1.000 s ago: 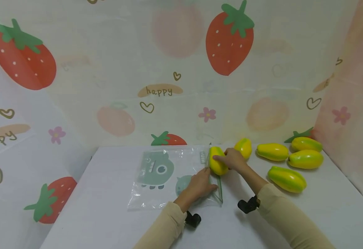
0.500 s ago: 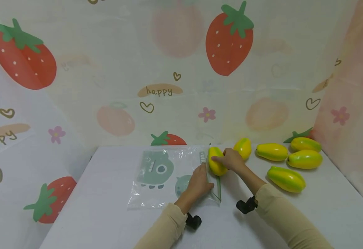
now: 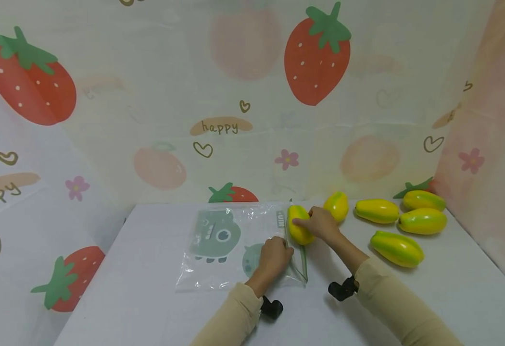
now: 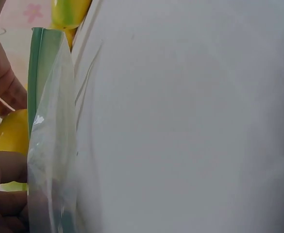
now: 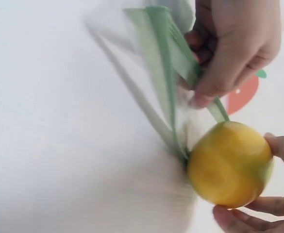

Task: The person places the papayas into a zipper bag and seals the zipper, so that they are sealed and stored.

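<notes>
A clear zip bag (image 3: 196, 276) printed with pale green cartoon creatures lies flat, its green-edged mouth (image 5: 163, 63) facing right and parted. My left hand (image 3: 274, 259) pinches one green lip between thumb and fingers, plain in the right wrist view (image 5: 239, 48). In my right hand (image 3: 323, 224) I grip a yellow-green papaya (image 3: 299, 233), thumb on top and fingers round its far side. Its leading end meets the bag's opening in the right wrist view (image 5: 229, 165). The left wrist view shows the bag's side (image 4: 52, 145) partly covering the fruit (image 4: 13, 133).
Another papaya (image 3: 336, 206) sits just behind my right hand. Several more, such as the nearest papaya (image 3: 397, 250), lie on the right side of the white table (image 3: 118, 302). A fruit-print cloth (image 3: 166, 86) hangs round the back and sides.
My left hand's fingers, stretched up along the bag beside the papaya half a second ago, have curled in and drawn back toward me. The right hand and papaya have hardly moved.
</notes>
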The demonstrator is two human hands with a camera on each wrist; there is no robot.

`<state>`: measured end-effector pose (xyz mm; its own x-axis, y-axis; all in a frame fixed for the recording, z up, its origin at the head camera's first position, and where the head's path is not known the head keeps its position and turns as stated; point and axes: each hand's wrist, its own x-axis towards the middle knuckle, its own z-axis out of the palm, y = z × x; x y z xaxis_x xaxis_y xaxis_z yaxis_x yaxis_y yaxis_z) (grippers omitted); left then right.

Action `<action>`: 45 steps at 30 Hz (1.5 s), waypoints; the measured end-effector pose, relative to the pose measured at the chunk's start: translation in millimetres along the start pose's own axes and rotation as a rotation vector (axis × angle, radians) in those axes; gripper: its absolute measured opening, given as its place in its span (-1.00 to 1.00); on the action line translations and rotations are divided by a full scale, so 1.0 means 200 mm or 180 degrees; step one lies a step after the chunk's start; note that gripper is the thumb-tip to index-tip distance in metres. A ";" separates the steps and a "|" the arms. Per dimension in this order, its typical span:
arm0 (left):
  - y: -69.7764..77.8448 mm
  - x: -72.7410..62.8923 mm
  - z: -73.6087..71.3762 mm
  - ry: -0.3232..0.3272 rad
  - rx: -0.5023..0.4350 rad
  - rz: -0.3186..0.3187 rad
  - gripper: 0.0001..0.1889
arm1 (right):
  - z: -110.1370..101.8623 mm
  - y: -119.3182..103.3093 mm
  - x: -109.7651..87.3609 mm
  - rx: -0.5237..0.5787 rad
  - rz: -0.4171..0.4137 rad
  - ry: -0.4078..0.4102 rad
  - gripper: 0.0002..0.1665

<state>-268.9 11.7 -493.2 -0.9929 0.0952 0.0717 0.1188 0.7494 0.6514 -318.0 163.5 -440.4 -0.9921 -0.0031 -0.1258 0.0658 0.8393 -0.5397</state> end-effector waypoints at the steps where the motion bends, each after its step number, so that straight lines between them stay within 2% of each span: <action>1: 0.00 0.00 0.00 0.0017 -0.0026 0.0003 -0.63 | 0.01 0.00 0.00 0.0031 -0.0016 0.0042 -0.24; 6: 0.00 0.00 0.02 0.0062 -0.0230 0.0026 -0.64 | 0.04 0.03 -0.02 0.0330 -0.0089 0.0261 -0.19; 8: 0.00 0.00 0.02 0.0095 -0.0354 0.0038 -0.71 | 0.04 0.04 -0.03 0.0408 -0.0150 0.0339 -0.21; 11: 0.01 -0.01 0.01 0.0131 -0.0534 0.0018 -0.81 | 0.06 0.06 -0.04 0.0404 -0.0247 0.0418 -0.25; 14: 0.01 -0.01 0.01 0.0147 -0.0691 -0.0004 -0.79 | 0.06 0.07 -0.06 0.0342 -0.0311 0.0424 -0.26; 19: 0.01 -0.02 0.01 0.0321 -0.0728 0.0048 -0.80 | 0.04 0.08 -0.08 0.0437 -0.0396 0.0230 -0.31; 23: 0.01 -0.02 0.01 0.0486 -0.0748 0.0152 -0.83 | 0.03 0.09 -0.09 0.0571 -0.0325 0.0028 -0.32; 33: 0.01 -0.01 -0.04 0.0752 -0.0969 0.0327 -0.85 | 0.01 0.06 -0.03 0.0455 -0.0274 -0.0155 -0.27; 38: 0.01 0.01 -0.06 0.0652 -0.0950 0.0409 -0.83 | 0.00 0.03 -0.01 0.0476 -0.0238 -0.0267 -0.25; 40: 0.01 0.01 -0.07 0.0576 -0.0940 0.0378 -0.81 | 0.00 0.03 0.00 0.0535 -0.0233 -0.0359 -0.26; 45: 0.00 0.01 -0.06 0.0527 -0.0984 0.0326 -0.78 | -0.01 0.05 0.02 0.1014 -0.0185 -0.0751 -0.31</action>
<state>-270.3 4.2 -484.2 -0.9668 0.0332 0.2532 0.2348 0.5056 0.8302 -321.3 173.4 -445.7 -0.9457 -0.2015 -0.2552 0.0771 0.6236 -0.7779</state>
